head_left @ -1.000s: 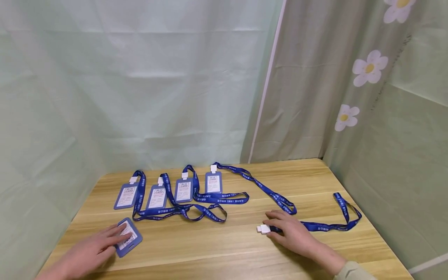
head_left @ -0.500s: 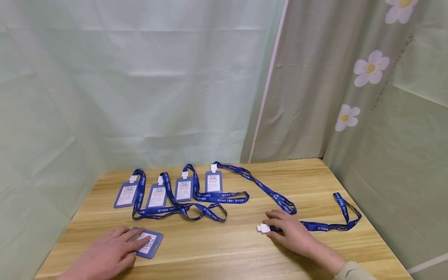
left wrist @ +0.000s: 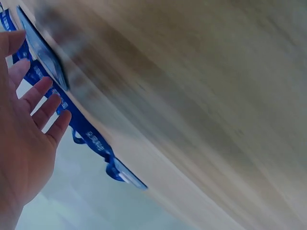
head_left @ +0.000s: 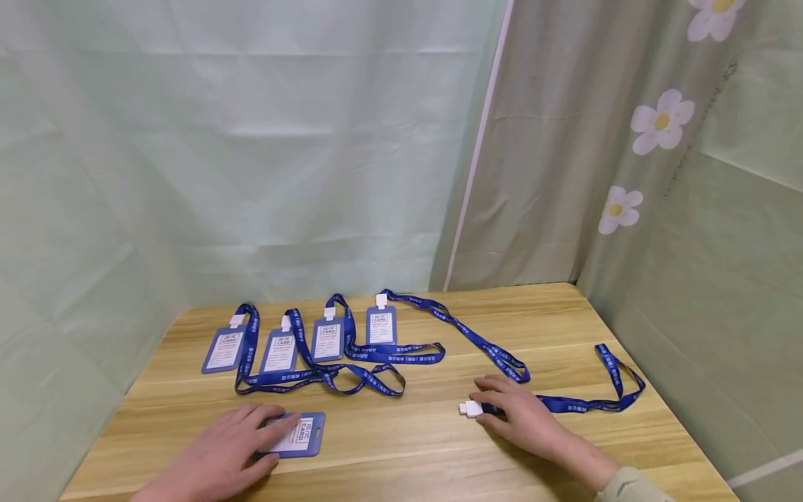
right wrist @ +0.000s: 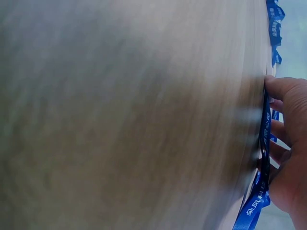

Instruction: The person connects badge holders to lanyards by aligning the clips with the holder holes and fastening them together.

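Note:
A blue badge holder [head_left: 307, 436] with a printed ID card lies flat near the table's front, its slot end pointing right. My left hand [head_left: 228, 446] rests on its left part with fairly straight fingers, the thumb by its near edge. In the left wrist view, my left hand [left wrist: 31, 129] is seen with its fingers spread. My right hand [head_left: 517, 418] pinches a blue lanyard [head_left: 564, 404] just behind its white clip [head_left: 470, 409]. The lanyard's strap runs under the palm and trails right. In the right wrist view, my right hand [right wrist: 290, 139] bends over the strap [right wrist: 264, 143].
Several badge holders with attached blue lanyards stand in a row at the back, the rightmost badge [head_left: 381, 326] among them. Their straps [head_left: 370, 376] overlap in front of them. The wooden table [head_left: 389, 474] is bounded by hanging curtains [head_left: 301, 174].
My left hand has slid the badge holder to the right and turned it until its slot end points right. The right hand and its lanyard have stayed in place.

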Tool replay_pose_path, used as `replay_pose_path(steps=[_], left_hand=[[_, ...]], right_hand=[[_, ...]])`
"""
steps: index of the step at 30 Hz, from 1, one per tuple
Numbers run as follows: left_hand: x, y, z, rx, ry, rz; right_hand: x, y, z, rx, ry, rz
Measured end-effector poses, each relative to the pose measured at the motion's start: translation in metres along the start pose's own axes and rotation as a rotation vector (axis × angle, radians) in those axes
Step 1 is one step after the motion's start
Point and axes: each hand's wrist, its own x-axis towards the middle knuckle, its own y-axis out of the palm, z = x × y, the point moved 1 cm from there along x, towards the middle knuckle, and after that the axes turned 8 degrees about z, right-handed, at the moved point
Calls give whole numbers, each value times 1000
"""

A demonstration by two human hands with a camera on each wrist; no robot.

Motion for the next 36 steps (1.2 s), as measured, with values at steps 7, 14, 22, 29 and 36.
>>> replay_pose_path(steps=[7,14,22,29,36], left_hand=[[-3,5,11,-93,-92,-10],[0,5,2,-170,-60,29],[17,8,-18,-157,12,26],[37,7,-37,-183,34,38],[52,8,-56,-173,57,38]], right_hand=[[0,0,1,-4,-8,-11],[0,1,2,2,-4,-6],[1,3,5,20,-39,-26],[5,4,11,15,-52,-6],[11,9,18,-7,-82,20]])
